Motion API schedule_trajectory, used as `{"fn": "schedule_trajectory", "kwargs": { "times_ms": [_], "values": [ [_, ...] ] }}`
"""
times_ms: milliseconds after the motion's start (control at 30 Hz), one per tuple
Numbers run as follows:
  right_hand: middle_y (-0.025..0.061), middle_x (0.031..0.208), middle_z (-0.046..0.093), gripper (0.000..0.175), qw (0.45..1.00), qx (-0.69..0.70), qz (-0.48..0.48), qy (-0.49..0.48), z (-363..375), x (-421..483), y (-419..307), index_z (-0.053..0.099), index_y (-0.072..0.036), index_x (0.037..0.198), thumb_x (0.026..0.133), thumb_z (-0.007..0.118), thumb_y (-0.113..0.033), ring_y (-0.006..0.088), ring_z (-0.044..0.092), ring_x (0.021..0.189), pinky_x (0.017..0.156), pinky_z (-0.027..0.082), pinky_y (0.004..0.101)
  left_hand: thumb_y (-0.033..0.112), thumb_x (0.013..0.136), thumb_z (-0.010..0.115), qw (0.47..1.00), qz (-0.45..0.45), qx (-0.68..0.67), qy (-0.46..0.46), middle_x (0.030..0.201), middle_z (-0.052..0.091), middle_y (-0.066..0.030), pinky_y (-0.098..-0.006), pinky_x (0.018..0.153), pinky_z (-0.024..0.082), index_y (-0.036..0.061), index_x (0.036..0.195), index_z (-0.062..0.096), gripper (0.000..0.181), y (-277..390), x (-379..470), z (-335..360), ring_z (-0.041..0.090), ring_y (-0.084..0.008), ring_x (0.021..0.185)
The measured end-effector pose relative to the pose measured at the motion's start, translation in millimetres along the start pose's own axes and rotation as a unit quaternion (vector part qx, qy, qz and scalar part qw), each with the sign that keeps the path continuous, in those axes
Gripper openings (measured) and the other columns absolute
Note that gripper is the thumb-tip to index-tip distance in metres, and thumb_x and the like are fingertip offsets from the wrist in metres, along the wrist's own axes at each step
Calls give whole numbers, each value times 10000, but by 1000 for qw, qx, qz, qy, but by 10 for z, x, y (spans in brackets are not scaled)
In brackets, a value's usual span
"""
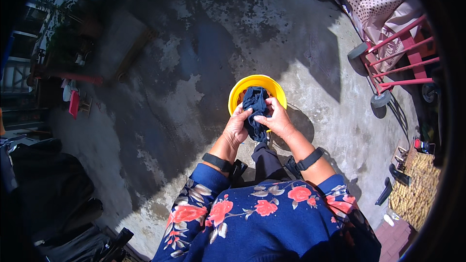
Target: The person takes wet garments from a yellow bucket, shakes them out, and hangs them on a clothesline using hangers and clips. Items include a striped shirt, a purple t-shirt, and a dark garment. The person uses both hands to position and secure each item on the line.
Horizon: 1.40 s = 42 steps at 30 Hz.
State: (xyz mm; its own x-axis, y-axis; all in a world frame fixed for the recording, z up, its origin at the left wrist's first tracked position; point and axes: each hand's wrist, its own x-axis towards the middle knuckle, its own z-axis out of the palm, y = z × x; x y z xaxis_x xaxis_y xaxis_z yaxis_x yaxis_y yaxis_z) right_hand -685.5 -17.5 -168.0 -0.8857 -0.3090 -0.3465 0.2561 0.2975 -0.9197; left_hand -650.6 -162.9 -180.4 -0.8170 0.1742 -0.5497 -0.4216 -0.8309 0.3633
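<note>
A crumpled dark navy cloth (256, 98) hangs between my two hands, over the near side of a round yellow bucket (277, 86). My left hand (237, 125) grips its left edge, the thumb lying on top of the fabric. On the other side my right hand (278, 118) pinches the cloth between thumb and fingers. Part of an orange-brown item shows inside the bucket to the left of the cloth; the rest of the contents is hidden. The cloth's lower end dangles above my dark trouser leg (267, 162).
The bucket stands on a concrete floor (313, 65) with damp dark patches. A red-framed hand cart (400, 56) with grey wheels is at the upper right, beside a dotted cover (378, 0). Corn cobs (415, 189) are heaped at the lower right, near black boots (399, 175). Black coverings (51, 189) lie at left.
</note>
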Motion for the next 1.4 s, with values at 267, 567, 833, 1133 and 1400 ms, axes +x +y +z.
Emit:
{"fn": "schedule_trajectory", "kwargs": {
  "times_ms": [267,567,833,1133,1400],
  "values": [
    [-2,788,583,107,958,213,-26,192,-184,-65,185,570,-22,844,756,627,-48,54,529,683,647,447,193,98,829,517,996,-66,61,-16,1059,551,-190,-401,885,428,-26,1078,492,280,672,-527,-27,548,-299,975],
    [164,1149,466,600,934,-151,-153,284,280,-603,-340,424,-80,1166,645,710,-164,265,508,990,841,422,330,304,932,268,989,-99,-90,57,1040,548,-187,-427,837,463,3,1137,412,391,964,-866,-44,563,-314,937],
    [134,1174,463,612,991,95,-7,-91,871,-894,-430,332,-95,1257,720,620,-35,232,485,1062,926,383,339,370,924,241,980,-160,-114,5,1014,565,-167,-441,806,475,20,1080,461,441,794,-1198,-25,579,-312,896],
    [26,797,562,175,952,269,102,105,510,-960,-192,497,-87,991,840,466,-169,133,567,685,508,491,280,321,910,334,962,61,125,235,885,597,-129,-385,594,518,40,1015,485,336,782,-1294,-646,604,-243,780],
    [32,745,570,194,917,280,-29,284,-416,-1205,-43,518,-43,897,748,532,81,97,546,660,622,462,229,305,825,471,892,92,245,368,527,527,-42,-288,379,377,48,652,533,316,492,-1102,-555,510,-149,419]
  ]
}}
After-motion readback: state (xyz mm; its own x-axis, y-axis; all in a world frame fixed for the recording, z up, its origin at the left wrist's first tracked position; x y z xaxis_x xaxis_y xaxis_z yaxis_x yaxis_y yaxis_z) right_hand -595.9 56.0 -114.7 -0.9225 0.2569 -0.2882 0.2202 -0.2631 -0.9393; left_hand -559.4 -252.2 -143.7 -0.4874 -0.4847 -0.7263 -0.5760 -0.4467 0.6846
